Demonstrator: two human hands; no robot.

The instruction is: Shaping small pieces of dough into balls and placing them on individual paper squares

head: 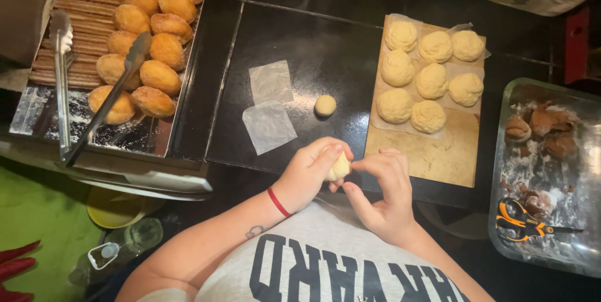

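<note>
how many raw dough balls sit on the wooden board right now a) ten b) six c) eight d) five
c) Eight pale dough balls lie on the wooden board: three in the top row, three in the middle, two below; another small ball lies apart on the dark counter.

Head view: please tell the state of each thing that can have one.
Dough piece: pinched between left hand and right hand.
Small ball: loose on counter.
Raw balls: eight, on board.
Fried balls: piled in tray.
Tongs: lying in tray.
Scissors: closed, in glass dish.
</note>
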